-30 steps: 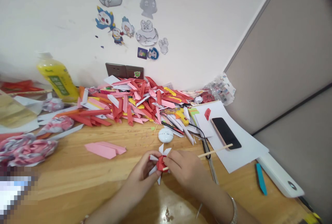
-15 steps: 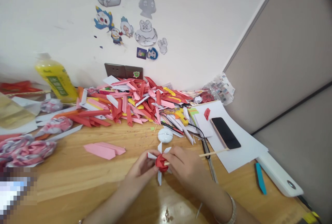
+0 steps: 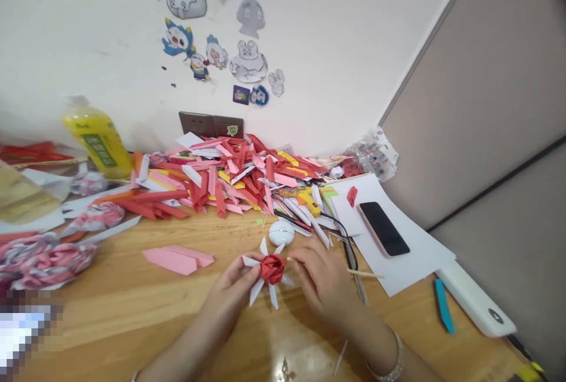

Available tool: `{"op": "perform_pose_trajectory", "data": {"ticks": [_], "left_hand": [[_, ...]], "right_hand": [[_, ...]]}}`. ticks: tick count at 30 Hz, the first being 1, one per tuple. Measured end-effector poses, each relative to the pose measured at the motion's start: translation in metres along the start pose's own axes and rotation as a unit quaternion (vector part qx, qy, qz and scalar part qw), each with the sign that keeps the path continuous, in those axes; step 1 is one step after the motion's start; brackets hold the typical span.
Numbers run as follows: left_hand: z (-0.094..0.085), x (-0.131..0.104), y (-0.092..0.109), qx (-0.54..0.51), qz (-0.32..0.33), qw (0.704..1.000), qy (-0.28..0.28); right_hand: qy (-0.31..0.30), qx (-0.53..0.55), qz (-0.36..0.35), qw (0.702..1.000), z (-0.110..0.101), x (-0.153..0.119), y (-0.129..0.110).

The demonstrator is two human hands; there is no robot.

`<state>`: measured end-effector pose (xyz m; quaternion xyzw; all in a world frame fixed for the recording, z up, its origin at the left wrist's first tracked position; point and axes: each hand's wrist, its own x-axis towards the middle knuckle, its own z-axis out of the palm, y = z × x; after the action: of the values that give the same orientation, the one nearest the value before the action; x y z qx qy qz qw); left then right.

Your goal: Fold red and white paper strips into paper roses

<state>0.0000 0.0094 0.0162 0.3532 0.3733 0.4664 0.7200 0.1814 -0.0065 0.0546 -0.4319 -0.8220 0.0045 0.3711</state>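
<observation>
A paper flower (image 3: pixel 272 269) with a folded red centre and several white strips radiating from it is pinched by my left hand (image 3: pixel 239 279) at its left side. My right hand (image 3: pixel 319 276) is closed around a thin wooden stick (image 3: pixel 366 274), whose tip points at the flower's right edge. I cannot tell whether the tip touches the paper. Just behind the flower lies a white rounded object (image 3: pixel 282 233). Two folded pink paper strips (image 3: pixel 179 259) rest on the table to the left of my left hand.
A heap of folded red, pink, white and yellow paper strips (image 3: pixel 239 173) lies along the wall. Near it are a yellow glue gun (image 3: pixel 309 200) with a cord and a yellow drink bottle (image 3: pixel 99 140). At right, a phone (image 3: pixel 384 229) lies on white paper (image 3: pixel 424 252), near a blue strip (image 3: pixel 444 305).
The stick has moved from over the flower's red centre out to its right edge. My right hand has drawn slightly right, and the flower has turned and shifted a little.
</observation>
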Motion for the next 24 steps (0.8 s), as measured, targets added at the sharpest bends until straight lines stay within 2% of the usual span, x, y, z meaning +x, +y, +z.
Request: {"op": "perform_pose_trajectory", "data": {"ticks": [3, 11, 18, 21, 24], "left_hand": [[0.0004, 0.0005, 0.0011, 0.011, 0.002, 1.0, 0.003], [-0.006, 0.0023, -0.0038, 0.086, 0.005, 0.996, -0.008], [-0.0023, -0.0011, 0.0011, 0.053, -0.022, 0.998, -0.017], [-0.0018, -0.0012, 0.0026, 0.062, -0.034, 0.997, -0.027], [-0.0025, -0.0004, 0.0027, 0.073, -0.042, 0.996, -0.036]], "right_hand": [[-0.003, -0.002, -0.035, 0.999, -0.001, -0.0004, -0.0027], [-0.023, 0.004, -0.058, 0.998, -0.0014, -0.0008, -0.0067], [-0.006, 0.007, -0.085, 0.996, -0.0026, 0.0006, -0.0073], [-0.023, 0.012, -0.07, 0.997, -0.0021, 0.0004, -0.006], [-0.04, 0.051, -0.083, 0.994, -0.0033, 0.0017, -0.0039]]}}
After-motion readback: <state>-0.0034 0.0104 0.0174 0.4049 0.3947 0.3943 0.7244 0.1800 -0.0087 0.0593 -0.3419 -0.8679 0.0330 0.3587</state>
